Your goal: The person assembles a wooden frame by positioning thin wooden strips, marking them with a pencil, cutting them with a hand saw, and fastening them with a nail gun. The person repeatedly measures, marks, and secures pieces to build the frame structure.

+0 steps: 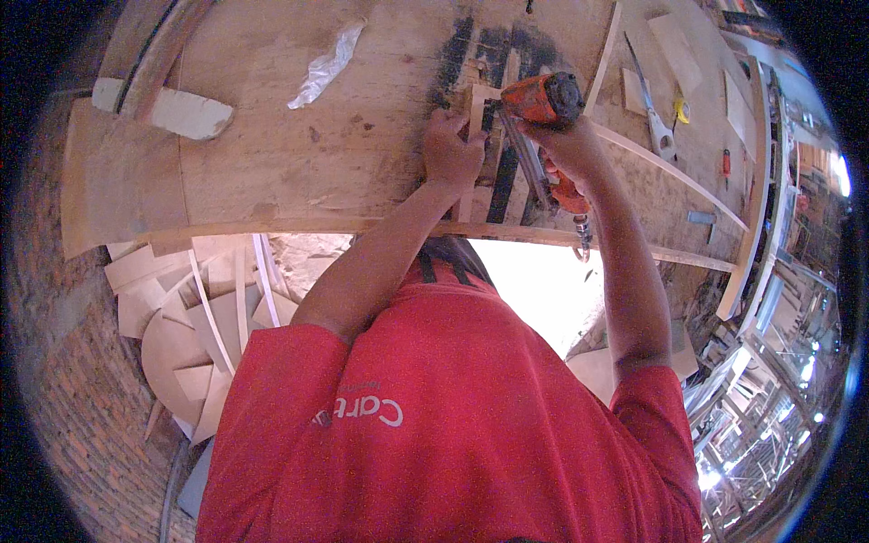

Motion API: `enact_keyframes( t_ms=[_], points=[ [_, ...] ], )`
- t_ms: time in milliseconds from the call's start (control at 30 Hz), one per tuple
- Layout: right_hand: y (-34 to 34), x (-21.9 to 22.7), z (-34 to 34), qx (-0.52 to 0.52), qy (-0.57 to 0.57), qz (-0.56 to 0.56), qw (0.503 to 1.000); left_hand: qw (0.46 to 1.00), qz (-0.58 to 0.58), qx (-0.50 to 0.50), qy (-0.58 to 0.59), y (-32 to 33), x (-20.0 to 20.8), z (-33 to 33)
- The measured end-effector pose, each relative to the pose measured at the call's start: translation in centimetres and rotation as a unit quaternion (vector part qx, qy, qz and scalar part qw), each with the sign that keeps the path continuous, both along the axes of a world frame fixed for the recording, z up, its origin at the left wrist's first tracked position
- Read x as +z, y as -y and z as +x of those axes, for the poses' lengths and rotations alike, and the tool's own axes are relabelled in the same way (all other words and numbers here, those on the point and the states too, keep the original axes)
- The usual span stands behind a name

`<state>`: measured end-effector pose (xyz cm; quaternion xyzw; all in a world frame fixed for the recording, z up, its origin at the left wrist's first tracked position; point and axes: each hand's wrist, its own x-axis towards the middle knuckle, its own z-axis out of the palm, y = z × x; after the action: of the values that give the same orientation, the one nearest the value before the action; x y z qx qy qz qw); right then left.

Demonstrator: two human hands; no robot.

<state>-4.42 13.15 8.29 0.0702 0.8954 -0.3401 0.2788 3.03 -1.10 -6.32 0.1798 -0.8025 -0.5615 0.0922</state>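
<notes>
My right hand (pixel 575 149) is wrapped around the handle of an orange and black air nail gun (pixel 541 100). An air hose fitting (pixel 583 233) hangs from the lower end of that handle. The gun's nose is hidden behind its own body and lies close to a pale wooden strip (pixel 477 110). At the near end of this strip my left hand (pixel 453 149) is closed, thumb and fingers gripping its edge. Dark-stained strips (pixel 504 176) lie on the workbench (pixel 299 172) between the two hands.
A crumpled clear plastic piece (pixel 328 68) lies to the left, near a white board (pixel 190 112). On the right are a handsaw (pixel 663 140), a yellow tape measure (pixel 682 110), a red-handled tool (pixel 726 163) and a long wooden strip (pixel 674 172). Wood offcuts (pixel 176 348) pile up below the bench.
</notes>
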Motion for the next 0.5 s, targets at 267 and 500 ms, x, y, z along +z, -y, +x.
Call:
enact_keyframes(
  t_ms=[267,500],
  points=[
    [0.6,-0.1,0.2,-0.014,-0.001,-0.032,0.999,1.0,-0.016,0.004,-0.015,0.2,0.4,0.0],
    [0.7,1.3,0.3,-0.03,0.0,-0.005,1.0,0.998,-0.04,-0.023,0.04,0.6,1.5,0.0]
  ],
)
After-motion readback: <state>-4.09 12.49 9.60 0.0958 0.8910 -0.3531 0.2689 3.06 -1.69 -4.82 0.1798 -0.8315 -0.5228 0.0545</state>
